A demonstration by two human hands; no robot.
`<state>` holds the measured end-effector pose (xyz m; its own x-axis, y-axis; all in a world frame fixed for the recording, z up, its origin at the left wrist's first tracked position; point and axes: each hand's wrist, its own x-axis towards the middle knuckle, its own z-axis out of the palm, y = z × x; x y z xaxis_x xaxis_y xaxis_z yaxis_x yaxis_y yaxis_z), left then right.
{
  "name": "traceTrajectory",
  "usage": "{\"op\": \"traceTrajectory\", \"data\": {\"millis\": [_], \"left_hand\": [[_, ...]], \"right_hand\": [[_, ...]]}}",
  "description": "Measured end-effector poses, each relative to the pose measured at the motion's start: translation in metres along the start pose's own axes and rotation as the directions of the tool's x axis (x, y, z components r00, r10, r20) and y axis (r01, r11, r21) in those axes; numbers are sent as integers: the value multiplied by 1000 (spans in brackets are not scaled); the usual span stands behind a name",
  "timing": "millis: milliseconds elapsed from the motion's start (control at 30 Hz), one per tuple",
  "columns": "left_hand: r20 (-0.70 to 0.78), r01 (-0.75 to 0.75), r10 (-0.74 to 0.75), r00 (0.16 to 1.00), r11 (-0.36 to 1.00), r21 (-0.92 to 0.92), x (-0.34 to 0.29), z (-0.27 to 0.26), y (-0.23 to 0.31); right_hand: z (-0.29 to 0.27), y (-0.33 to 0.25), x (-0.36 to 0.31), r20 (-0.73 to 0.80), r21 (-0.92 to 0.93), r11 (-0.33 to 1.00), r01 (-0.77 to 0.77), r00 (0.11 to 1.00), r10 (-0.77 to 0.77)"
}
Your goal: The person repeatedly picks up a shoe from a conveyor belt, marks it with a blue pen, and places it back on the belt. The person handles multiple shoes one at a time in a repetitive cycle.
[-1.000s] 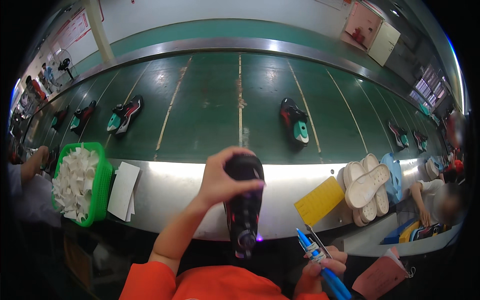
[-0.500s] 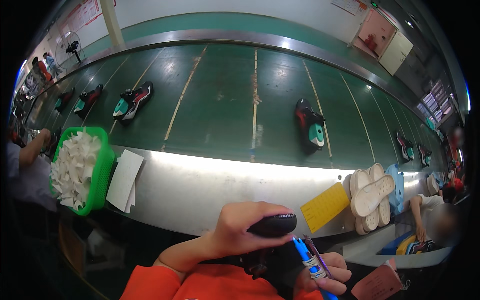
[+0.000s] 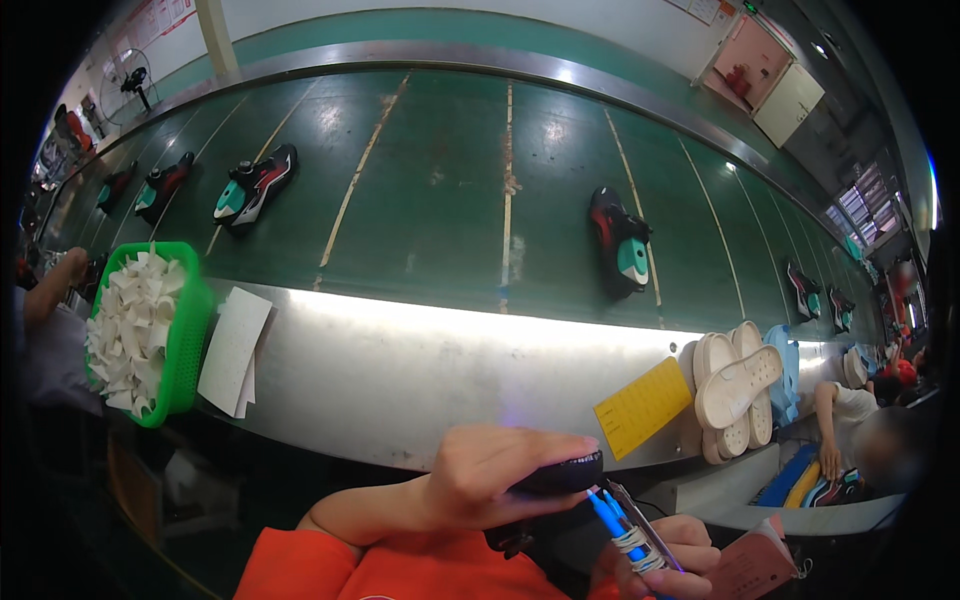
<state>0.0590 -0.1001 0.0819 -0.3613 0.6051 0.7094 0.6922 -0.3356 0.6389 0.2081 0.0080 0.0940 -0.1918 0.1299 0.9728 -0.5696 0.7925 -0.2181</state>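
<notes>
My left hand [image 3: 468, 478] is closed around a black shoe [image 3: 568, 474] in front of my body. Only its rounded end and some dark parts below the wrist show; fingers and arm cover the rest. My right hand [image 3: 682, 552] grips a bundle of blue pens [image 3: 618, 528] wound with pale bands, beside a thin dark strip [image 3: 640, 520]. The pen tips point up toward the shoe's rounded end and lie close to my left fingertips; whether they touch cannot be made out. A faint violet glow shows near the tips.
A steel ledge [image 3: 400, 370] borders a green conveyor belt [image 3: 430, 200] carrying several black, red and teal shoes. On the ledge are a green basket [image 3: 185, 350] of white scraps, white sheets [image 3: 235, 350], a yellow card [image 3: 645, 405] and cream soles [image 3: 738, 390]. A co-worker [image 3: 850, 420] sits at right.
My left hand and the black shoe sit slightly lower, with less of the shoe showing. My right hand has moved a little right and down with the pens. The whole view has shifted slightly.
</notes>
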Motion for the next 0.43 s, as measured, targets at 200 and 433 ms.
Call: {"op": "traceTrajectory", "data": {"millis": [200, 433], "left_hand": [[15, -5, 4, 1000, 1000, 8, -1, -2, -1], [18, 27, -27, 999, 999, -19, -5, -2, -1]], "right_hand": [[1, -5, 2, 43, -16, 998, -53, 998, 54], [1, -6, 1, 65, -29, 998, -55, 996, 57]]}}
